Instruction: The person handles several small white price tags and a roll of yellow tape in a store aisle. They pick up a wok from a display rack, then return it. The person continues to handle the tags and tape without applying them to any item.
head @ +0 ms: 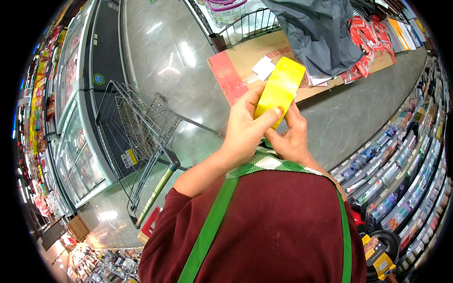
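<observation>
A glossy yellow strip (283, 83), perhaps a label or a sleeve, is held up in front of my chest, over a flattened cardboard box (251, 72). My left hand (249, 120) pinches its lower left part, with the thumb across its face. My right hand (292, 129) grips its lower right edge from below and behind, and some of those fingers are hidden by the strip. Small white papers (263, 68) lie on the cardboard just beyond the strip. A dark grey plastic bag (318, 35) is draped to the right of them, beside red plastic packaging (368, 42).
A wire shopping cart (141, 131) stands at my left, by glass-topped freezers (79, 159). Shelves of packaged goods (393, 169) curve along the right, with a black frying pan (384, 247) near the bottom. A clear tub with a purple rim (226, 12) is at the top.
</observation>
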`<state>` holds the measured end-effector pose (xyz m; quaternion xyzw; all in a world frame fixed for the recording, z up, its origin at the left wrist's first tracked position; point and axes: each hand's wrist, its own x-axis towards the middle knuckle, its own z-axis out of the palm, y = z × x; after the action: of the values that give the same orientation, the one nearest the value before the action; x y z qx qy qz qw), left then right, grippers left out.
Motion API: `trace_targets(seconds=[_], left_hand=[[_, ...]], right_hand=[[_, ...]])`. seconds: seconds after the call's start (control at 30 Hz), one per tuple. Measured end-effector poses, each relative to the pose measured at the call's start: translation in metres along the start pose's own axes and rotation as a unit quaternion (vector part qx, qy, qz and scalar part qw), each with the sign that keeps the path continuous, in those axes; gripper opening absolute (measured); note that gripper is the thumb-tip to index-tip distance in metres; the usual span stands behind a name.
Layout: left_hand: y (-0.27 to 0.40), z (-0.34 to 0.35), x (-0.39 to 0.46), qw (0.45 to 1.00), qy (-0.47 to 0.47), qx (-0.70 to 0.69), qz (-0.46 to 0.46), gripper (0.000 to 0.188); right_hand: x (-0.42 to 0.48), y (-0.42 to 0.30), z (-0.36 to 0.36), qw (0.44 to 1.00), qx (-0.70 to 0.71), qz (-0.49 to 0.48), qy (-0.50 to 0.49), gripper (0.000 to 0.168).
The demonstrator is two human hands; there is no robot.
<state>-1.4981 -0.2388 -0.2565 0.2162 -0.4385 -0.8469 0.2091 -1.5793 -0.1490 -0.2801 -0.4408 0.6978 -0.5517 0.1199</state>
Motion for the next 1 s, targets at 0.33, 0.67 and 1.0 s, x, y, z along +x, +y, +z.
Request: trace_targets(seconds=[0.33, 0.67, 1.0], left_hand=[[-0.002, 0.005, -0.004, 0.996, 0.038, 0.077, 0.004, 0.041], [-0.006, 0.01, -0.001, 0.995, 0.06, 0.083, 0.004, 0.035], [-0.001, 0.004, 0.0, 0.999, 0.0, 0.03, -0.015, 0.038]], right_hand=[[-0.008, 0.002, 0.001, 0.996, 0.047, 0.067, -0.027, 0.033], [-0.006, 0.002, -0.004, 0.998, 0.031, 0.049, -0.025, 0.034], [-0.006, 0.003, -0.009, 0.993, 0.077, 0.087, -0.039, 0.036]])
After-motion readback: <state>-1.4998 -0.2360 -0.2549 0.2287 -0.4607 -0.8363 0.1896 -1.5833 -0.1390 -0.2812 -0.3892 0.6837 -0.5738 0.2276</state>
